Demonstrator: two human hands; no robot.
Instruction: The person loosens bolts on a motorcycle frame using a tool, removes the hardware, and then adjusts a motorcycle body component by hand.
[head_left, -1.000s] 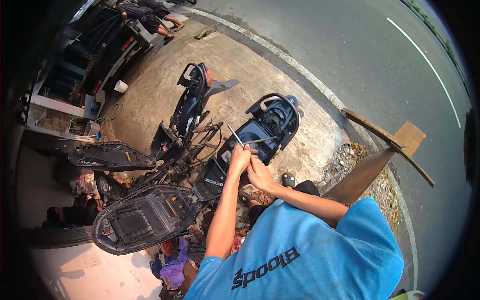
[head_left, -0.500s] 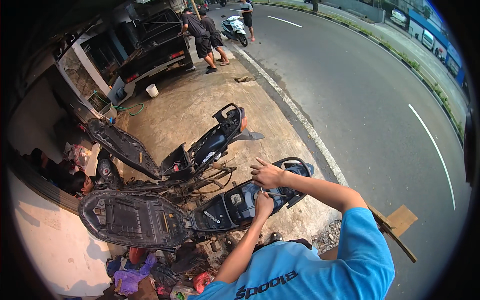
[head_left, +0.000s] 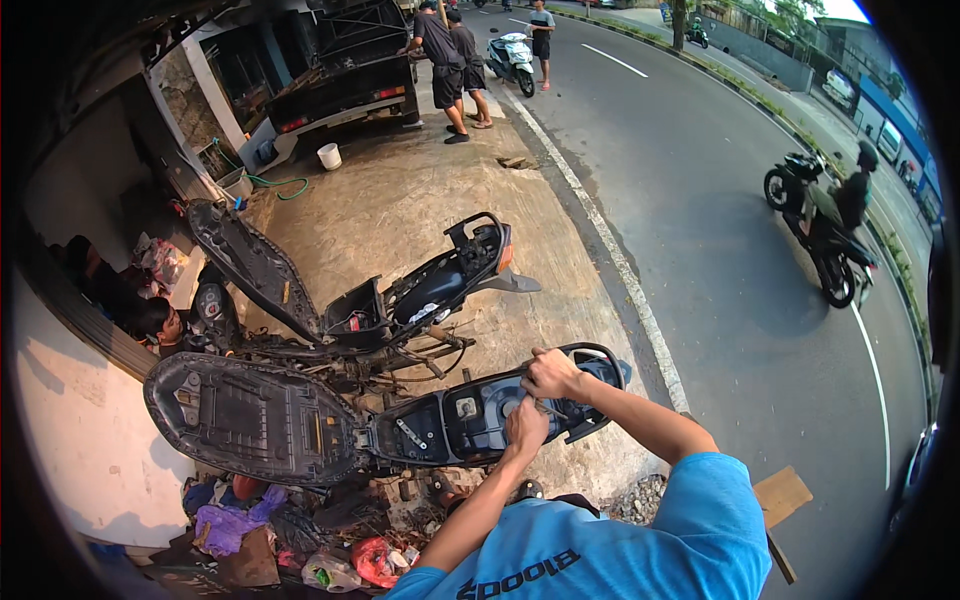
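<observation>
The motorcycle's open rear section (head_left: 470, 440) lies in front of me, its seat (head_left: 255, 425) flipped up to the left with the underside showing. My left hand (head_left: 527, 425) is a fist low over the dark tank area, round a thin rod-like tool mostly hidden by the fingers. Just above and beyond it, my right hand (head_left: 552, 375) is closed with bent fingers; what it grips is hidden. A silver spanner-like piece (head_left: 411, 434) rests in the tray under the seat. The black grab rail (head_left: 607, 360) curves behind my right wrist.
A second stripped motorcycle (head_left: 440, 290) stands just beyond, its seat (head_left: 245, 265) raised. A person (head_left: 165, 325) is low at the left. Bags and rags (head_left: 230, 525) lie below. Two people stand by a truck (head_left: 340, 95); a rider (head_left: 845, 200) is on the road.
My right hand, spread open and raised before, has closed and come down beside the left fist. A motorcycle with a rider has appeared on the road. The whole view has shifted slightly.
</observation>
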